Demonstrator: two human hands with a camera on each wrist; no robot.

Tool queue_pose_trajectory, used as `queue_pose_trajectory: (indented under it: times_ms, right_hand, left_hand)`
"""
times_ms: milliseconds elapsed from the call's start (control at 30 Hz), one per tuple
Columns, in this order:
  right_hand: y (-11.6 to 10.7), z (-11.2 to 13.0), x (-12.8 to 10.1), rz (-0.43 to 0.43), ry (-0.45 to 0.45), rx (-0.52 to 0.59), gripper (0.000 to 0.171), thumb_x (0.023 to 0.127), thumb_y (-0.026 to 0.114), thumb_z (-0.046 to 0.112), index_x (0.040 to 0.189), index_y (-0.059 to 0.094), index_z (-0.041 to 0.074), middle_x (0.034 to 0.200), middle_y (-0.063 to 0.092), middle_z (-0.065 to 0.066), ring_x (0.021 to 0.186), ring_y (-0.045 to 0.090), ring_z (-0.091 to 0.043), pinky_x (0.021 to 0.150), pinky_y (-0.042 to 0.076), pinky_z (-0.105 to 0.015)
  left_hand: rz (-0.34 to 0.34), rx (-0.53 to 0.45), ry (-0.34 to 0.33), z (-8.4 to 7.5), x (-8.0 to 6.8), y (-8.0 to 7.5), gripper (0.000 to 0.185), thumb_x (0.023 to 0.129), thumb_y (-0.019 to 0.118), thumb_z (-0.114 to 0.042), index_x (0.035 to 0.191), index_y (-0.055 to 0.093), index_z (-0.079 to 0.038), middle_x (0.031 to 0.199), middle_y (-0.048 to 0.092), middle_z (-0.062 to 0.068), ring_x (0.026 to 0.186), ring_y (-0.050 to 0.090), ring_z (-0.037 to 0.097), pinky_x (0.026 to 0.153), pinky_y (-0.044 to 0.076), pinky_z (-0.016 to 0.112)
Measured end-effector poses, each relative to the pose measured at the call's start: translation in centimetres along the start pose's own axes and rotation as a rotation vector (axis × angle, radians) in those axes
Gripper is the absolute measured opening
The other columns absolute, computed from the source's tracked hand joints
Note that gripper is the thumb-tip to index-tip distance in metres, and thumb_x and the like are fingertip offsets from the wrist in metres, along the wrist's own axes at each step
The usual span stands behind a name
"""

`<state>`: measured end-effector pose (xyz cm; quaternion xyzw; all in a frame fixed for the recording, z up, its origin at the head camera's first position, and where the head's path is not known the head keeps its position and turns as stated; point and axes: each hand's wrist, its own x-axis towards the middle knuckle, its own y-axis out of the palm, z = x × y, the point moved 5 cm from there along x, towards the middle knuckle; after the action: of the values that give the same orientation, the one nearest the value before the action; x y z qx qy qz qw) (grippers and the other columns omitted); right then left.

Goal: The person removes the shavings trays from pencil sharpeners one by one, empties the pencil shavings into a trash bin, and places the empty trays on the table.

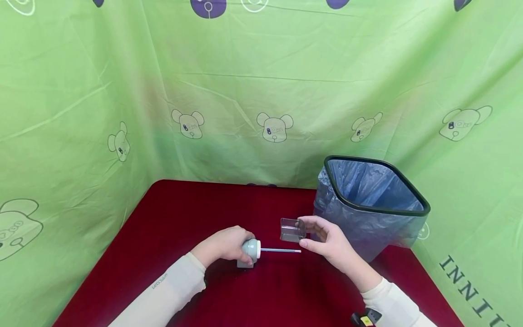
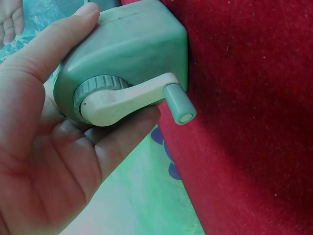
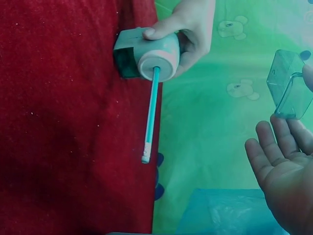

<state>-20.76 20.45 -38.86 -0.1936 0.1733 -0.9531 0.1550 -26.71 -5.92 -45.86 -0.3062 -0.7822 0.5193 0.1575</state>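
My left hand (image 1: 224,245) sits at the lower middle of the head view, its fingers (image 2: 122,142) curled round the pale green pencil sharpener (image 1: 249,252), thumb over the top and the rest under the body, so it is gripped and held down on the red counter (image 1: 171,218); the left wrist view shows the crank handle (image 2: 146,98) on the rear face, lying free of my grip; a light blue pencil (image 1: 281,250) stands in the front hole of the sharpener, its long axis running level across the frame toward the right in the head view, eraser end outward and the tip hidden inside the body; my right hand (image 1: 327,243) is just right of centre, pinching the clear shavings drawer (image 1: 292,230) between thumb and fingertips, the other fingers relaxed and spread, as the right wrist view shows; the drawer hangs in the air above the pencil's free end and near the lined waste bin (image 1: 369,204) at the right of the frame, apart from both; to do this well I judge I should keep the sharpener pressed steady so the pencil does not swing, hold the drawer level by its walls so no shavings spill on the counter, and bring it fully over the bin's rim before tilting; whether the drawer holds any shavings I cannot tell.
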Motion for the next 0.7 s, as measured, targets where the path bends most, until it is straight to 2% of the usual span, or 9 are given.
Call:
queue_pose_trajectory:
  times_ms: [267, 500, 700]
  right_hand:
    - [0.8, -0.6, -0.4, 0.022, 0.002, 0.051, 0.048, 0.090, 0.076, 0.003, 0.135, 0.059, 0.001, 0.122, 0.068, -0.019, 0.109, 0.067, -0.014, 0.095, 0.052, -0.022]
    - [1.1, -1.4, -0.7, 0.019, 0.010, 0.024, 0.047, 0.090, 0.076, 0.005, 0.135, 0.060, 0.004, 0.123, 0.068, -0.017, 0.109, 0.067, -0.015, 0.096, 0.052, -0.022]
    - [1.4, -2.1, -1.1, 0.018, 0.019, 0.020, 0.047, 0.090, 0.076, 0.005, 0.135, 0.061, 0.005, 0.122, 0.069, -0.016, 0.109, 0.067, -0.015, 0.097, 0.051, -0.023]
  left_hand:
    - [-0.002, -0.002, -0.003, 0.0, 0.1, 0.2, 0.056, 0.073, 0.091, -0.041, 0.118, 0.071, -0.015, 0.095, 0.068, -0.009, 0.078, 0.060, 0.006, 0.071, 0.053, 0.024]
    - [-0.009, 0.036, -0.013, 0.1, 0.1, 0.0, 0.061, 0.074, 0.091, -0.041, 0.124, 0.070, -0.013, 0.101, 0.070, -0.006, 0.080, 0.060, 0.006, 0.072, 0.054, 0.024]
    - [-0.003, 0.027, -0.026, 0.1, 0.0, 0.2, 0.062, 0.075, 0.090, -0.042, 0.126, 0.069, -0.012, 0.102, 0.070, -0.005, 0.080, 0.060, 0.007, 0.072, 0.054, 0.025]
